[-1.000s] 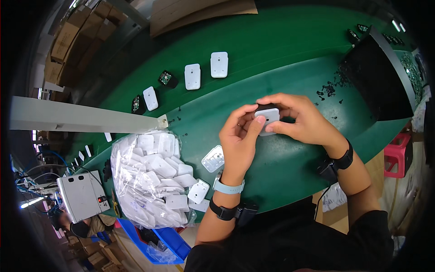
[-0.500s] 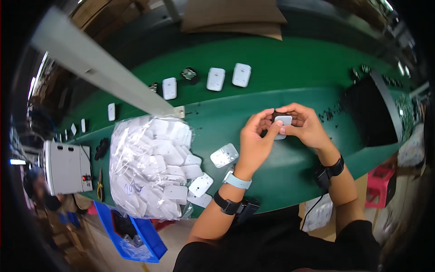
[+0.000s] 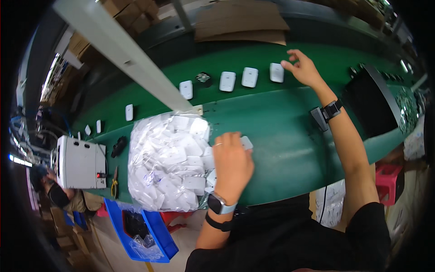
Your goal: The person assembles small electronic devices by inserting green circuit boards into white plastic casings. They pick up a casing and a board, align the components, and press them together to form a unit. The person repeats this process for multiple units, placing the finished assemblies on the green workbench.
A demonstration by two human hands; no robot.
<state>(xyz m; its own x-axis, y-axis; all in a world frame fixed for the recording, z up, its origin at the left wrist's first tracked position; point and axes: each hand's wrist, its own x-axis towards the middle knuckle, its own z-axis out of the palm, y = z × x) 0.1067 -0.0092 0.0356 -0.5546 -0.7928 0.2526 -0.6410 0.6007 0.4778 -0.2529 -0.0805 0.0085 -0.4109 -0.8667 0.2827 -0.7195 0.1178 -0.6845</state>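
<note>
My right hand (image 3: 302, 69) is over the far green strip, its fingers apart and curved, holding nothing. The thumb tip is at the right edge of a white rounded plastic case (image 3: 276, 73), and I cannot tell whether it touches. My left hand (image 3: 233, 163) is palm down on the near green mat, with its fingers hidden or blurred. A white plastic cover (image 3: 246, 143) peeks out beside its fingers. Just left of this hand, a clear plastic bag (image 3: 140, 149) spills several white covers (image 3: 195, 182).
More white cases (image 3: 249, 77) and a dark round part with a circuit board (image 3: 203, 79) line the far strip. A pale post (image 3: 131, 63) slants across the left. Yellow-handled pliers (image 3: 115, 183) are near a white machine (image 3: 79, 163). A black bin (image 3: 374, 104) stands right.
My hands have separated. The white case they held is now on the far strip beside my right hand. My left hand has moved left onto the loose cover. The view has shifted slightly.
</note>
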